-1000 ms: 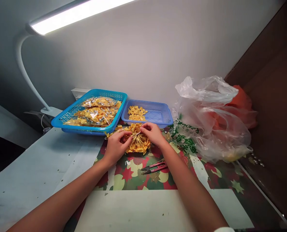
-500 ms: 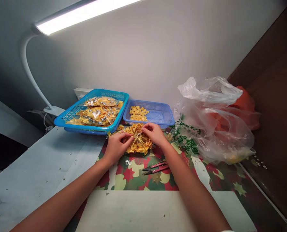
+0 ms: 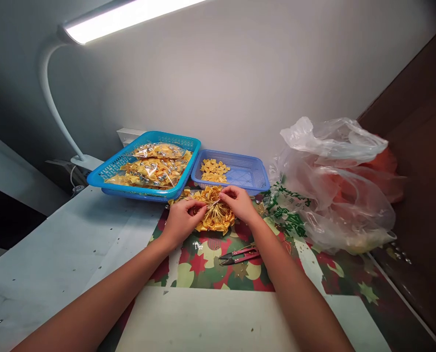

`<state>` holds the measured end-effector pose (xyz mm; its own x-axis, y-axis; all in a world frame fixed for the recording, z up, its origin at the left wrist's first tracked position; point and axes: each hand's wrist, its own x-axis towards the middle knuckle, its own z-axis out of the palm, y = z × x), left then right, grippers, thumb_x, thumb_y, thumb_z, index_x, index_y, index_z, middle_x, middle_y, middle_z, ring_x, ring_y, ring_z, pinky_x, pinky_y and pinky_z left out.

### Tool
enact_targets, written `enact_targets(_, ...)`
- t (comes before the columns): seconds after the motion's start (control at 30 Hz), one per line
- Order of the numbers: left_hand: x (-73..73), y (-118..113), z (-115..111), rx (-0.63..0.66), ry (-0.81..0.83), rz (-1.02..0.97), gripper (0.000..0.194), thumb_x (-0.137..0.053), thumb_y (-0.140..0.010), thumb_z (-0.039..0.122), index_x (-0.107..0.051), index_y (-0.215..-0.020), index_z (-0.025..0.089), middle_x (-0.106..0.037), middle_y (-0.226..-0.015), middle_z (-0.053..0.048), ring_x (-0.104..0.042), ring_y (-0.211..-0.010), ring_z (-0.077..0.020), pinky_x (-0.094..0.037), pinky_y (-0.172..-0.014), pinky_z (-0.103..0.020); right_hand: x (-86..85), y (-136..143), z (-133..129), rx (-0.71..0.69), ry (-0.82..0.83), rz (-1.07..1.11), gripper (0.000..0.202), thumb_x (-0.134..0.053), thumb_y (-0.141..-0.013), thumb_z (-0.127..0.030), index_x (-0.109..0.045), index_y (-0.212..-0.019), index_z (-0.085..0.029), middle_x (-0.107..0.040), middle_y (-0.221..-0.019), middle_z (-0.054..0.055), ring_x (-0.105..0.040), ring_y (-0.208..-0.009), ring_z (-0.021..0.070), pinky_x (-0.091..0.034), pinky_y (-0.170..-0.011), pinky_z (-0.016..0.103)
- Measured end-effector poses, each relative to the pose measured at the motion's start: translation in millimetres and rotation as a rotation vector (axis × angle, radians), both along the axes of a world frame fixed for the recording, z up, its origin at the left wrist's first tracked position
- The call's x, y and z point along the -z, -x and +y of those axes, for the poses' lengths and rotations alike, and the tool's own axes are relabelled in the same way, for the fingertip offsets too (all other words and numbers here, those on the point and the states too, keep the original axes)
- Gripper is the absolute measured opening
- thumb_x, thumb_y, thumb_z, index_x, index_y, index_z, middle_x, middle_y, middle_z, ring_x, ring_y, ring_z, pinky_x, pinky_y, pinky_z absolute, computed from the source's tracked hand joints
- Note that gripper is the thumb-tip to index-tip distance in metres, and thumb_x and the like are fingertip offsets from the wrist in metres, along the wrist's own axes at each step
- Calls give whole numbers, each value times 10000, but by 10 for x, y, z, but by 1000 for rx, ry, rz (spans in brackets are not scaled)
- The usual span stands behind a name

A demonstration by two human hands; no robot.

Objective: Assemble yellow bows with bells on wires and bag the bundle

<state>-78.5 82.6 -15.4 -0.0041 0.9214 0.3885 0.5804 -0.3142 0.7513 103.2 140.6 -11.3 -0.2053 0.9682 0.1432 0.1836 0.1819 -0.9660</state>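
Gold bow bundle [image 3: 218,227]: toward the table's [image 3: 93,244] far edge, by the small basket's [image 3: 253,176] near edge.
Left hand [image 3: 184,218]: seemingly pinching the gathered ties [image 3: 218,211].
Right hand [image 3: 239,203]: pinching them farther along.
Ties: might tangle if either pinch slackens.
Snips [image 3: 238,255]: a dropped forearm might knock them.

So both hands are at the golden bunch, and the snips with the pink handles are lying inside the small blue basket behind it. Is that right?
Not quite: the snips aren't in the small blue basket. The head view shows them lying on the patterned sheet, nearer the person. Both the left hand and right hand are indeed at the golden bunch.
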Motion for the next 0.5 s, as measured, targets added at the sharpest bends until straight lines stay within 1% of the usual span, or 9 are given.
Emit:
enact_targets(0.1,-16,-7,-2,5,4,-28,176,-653,-784,312,-763,-810,176,-743,-799,-58,-649,-703,-201,-493,-663,-297,-5,7,-8,7,-1,-6,134,-641,-728,-303,-602,-737,-176,-666,-745,11,-628,-703,156,-495,-704,293)
enact_targets(0.2,-35,-10,-12,-6,11,-66,200,-653,-788,339,-761,-789,171,-711,-724,-47,-602,-626,-176,-458,-600,-281,-37,-18,0,34,-13,-9,144,-648,-725,-313,-604,-736,-176,-665,-728,13,-627,-693,160,-493,-688,291)
enact_targets(0.3,-33,-1,-16,-34,22,-126,221,-659,-778,367,-746,-764,164,-689,-688,-37,-555,-577,-154,-421,-545,-263,-114,-86,19,84,-40,2,146,-646,-731,-316,-613,-739,-175,-675,-726,24,-627,-697,169,-497,-692,299)
enact_targets(0.4,-8,17,-2,-50,47,-198,236,-670,-763,383,-732,-740,157,-686,-688,-33,-548,-572,-145,-408,-528,-250,-201,-150,21,108,-62,31,163,-635,-753,-337,-615,-772,-176,-695,-753,43,-647,-720,184,-510,-713,316)
enact_targets(0.5,7,31,12,-56,82,-267,242,-700,-733,389,-732,-725,150,-665,-640,-23,-533,-557,-140,-395,-522,-248,-239,-160,4,116,-72,51,186,-658,-746,-357,-612,-763,-178,-703,-736,45,-650,-703,183,-514,-708,316)
